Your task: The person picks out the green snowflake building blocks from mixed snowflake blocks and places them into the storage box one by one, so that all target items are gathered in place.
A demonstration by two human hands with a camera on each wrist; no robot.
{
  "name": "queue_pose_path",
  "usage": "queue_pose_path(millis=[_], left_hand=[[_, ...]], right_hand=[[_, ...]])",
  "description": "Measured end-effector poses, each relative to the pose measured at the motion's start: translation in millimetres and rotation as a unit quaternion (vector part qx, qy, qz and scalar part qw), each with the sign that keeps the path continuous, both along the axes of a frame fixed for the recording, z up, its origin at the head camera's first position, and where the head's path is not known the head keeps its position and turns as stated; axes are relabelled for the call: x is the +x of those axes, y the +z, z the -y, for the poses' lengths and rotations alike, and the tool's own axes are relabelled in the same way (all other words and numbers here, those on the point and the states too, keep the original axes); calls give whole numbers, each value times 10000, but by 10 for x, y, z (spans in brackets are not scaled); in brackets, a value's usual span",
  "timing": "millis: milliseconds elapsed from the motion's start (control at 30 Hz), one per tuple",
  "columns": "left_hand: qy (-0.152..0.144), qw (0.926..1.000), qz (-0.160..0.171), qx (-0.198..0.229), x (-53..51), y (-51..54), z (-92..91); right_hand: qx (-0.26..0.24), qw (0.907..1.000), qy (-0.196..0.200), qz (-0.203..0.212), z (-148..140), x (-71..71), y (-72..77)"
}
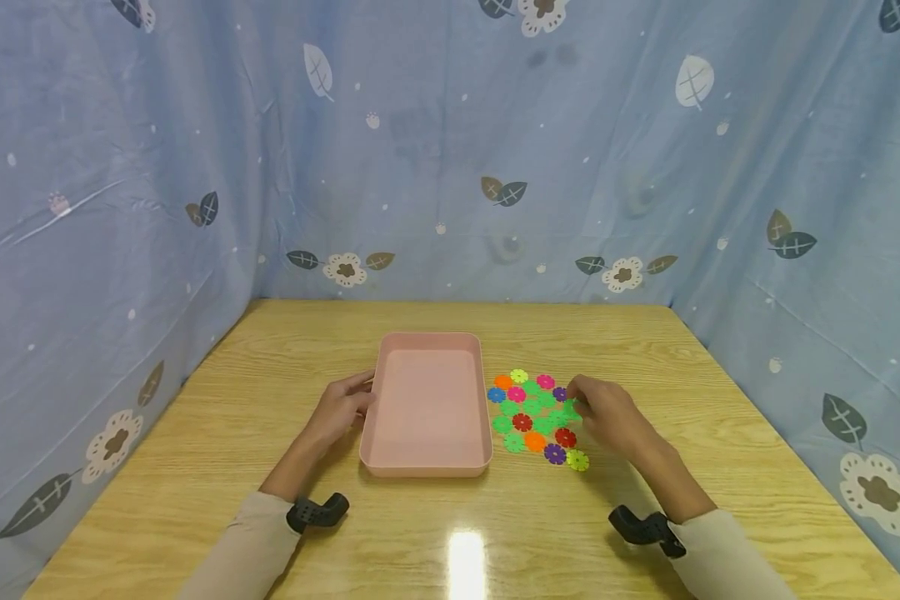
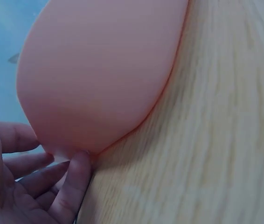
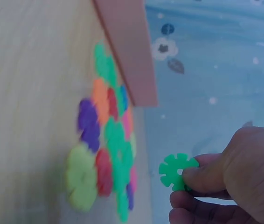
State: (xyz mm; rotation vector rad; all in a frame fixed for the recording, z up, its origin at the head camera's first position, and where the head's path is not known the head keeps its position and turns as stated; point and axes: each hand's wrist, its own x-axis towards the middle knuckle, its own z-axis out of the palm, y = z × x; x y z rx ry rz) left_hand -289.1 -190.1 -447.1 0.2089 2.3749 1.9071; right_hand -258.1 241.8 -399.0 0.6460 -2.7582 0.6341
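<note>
A pink rectangular tray (image 1: pixel 427 400) lies on the wooden table with nothing in it. My left hand (image 1: pixel 343 408) holds its left side; in the left wrist view, the fingers and thumb (image 2: pixel 77 179) meet the tray's outer wall (image 2: pixel 99 70). To the right of the tray, flat flower-shaped plastic discs (image 1: pixel 522 422) in green, red, orange, purple, yellow, blue and pink are spread out. My right hand (image 1: pixel 607 412) is at the right edge of these pieces. Between its thumb and fingers it pinches a green notched disc (image 3: pixel 171 171), raised off the table in the right wrist view.
The table (image 1: pixel 322 325) has wood grain and a bright light reflection near its front edge. Blue curtains (image 1: pixel 420 167) with leaf and flower prints enclose the back and both sides. Each wrist wears a black strap device (image 1: pixel 317 512).
</note>
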Motion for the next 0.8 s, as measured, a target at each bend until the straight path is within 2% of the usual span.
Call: queue_pose_path(millis=[267, 433, 633, 800], left_hand=[[134, 9999, -24, 43, 8, -30, 3], [49, 9998, -29, 175, 16, -43, 12], [-87, 9994, -107, 327, -6, -42, 11], [-125, 9991, -112, 396, -22, -50, 2]], right_hand=[[-291, 9992, 273, 69, 400, -73, 164], [-472, 9976, 504, -55, 644, -124, 232], [-597, 9956, 708, -160, 865, -165, 262], [-764, 9931, 893, 47, 1026, -181, 241]])
